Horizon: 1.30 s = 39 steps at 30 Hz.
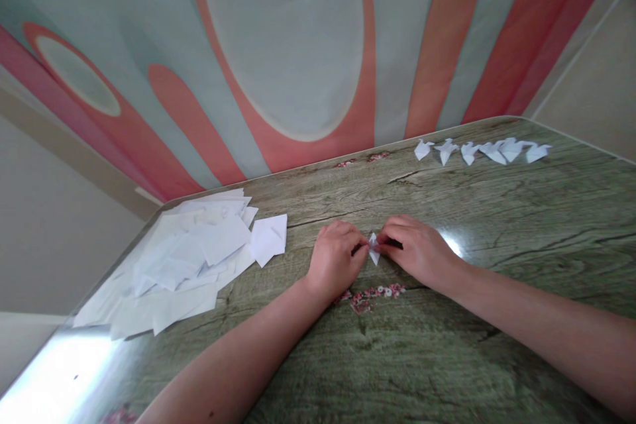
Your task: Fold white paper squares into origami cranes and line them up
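Note:
Between my two hands is a small folded piece of white paper (374,256), narrow and pointed at its top and bottom ends. My left hand (338,256) pinches its left side with thumb and fingertips. From the other side my right hand (415,248) pinches it the same way. The fingertips cover parts of the paper's sides. Both hands are low over the wood-patterned table (308,371), near its middle.
A large loose pile of white paper sheets (183,258) lies to the left, with a separate white square (269,238) beside it. Several folded white paper birds (468,152) stand in a row at the back right. A patterned wall (283,46) borders the table's far edge.

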Available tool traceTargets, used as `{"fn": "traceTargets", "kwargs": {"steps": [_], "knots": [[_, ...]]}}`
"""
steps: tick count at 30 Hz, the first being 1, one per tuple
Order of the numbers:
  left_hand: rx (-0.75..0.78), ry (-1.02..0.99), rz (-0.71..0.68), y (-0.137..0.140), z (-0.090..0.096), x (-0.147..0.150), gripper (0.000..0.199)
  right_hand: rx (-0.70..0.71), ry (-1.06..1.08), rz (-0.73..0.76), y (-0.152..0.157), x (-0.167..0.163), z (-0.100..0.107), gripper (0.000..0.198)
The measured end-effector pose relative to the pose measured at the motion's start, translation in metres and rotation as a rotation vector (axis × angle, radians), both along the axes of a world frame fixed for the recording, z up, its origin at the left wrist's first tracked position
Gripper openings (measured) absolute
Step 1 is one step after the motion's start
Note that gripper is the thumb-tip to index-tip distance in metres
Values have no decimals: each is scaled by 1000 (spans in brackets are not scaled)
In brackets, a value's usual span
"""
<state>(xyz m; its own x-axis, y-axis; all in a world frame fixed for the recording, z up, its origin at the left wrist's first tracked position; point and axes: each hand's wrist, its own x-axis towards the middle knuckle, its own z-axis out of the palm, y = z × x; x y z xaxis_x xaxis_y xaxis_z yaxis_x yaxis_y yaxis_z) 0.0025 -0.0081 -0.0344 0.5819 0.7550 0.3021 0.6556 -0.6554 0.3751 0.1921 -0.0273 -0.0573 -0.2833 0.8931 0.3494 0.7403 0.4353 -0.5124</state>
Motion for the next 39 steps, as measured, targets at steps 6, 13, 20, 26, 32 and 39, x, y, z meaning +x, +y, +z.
{"fn": "traceTargets", "kwargs": {"steps": [6, 13, 20, 26, 32, 39], "knots": [[-5, 53, -31, -1, 4, -1, 9, 41, -98, 59, -3, -1, 8, 14], [-31, 96, -66, 3, 8, -3, 10, 52, -185, 95, -3, 0, 12, 10], [-102, -6, -49, 5, 2, -4, 8, -25, -86, 89, 3, 5, 4, 10], [-120, -39, -42, 6, 1, -3, 6, 41, -57, 135, 2, 2, 1, 13], [-128, -48, -3, 10, 5, -13, 6, 29, -33, 107, 1, 0, 2, 12], [-111, -44, -9, 11, 2, -10, 8, 42, 1, 65, -1, -5, 3, 8]]}}
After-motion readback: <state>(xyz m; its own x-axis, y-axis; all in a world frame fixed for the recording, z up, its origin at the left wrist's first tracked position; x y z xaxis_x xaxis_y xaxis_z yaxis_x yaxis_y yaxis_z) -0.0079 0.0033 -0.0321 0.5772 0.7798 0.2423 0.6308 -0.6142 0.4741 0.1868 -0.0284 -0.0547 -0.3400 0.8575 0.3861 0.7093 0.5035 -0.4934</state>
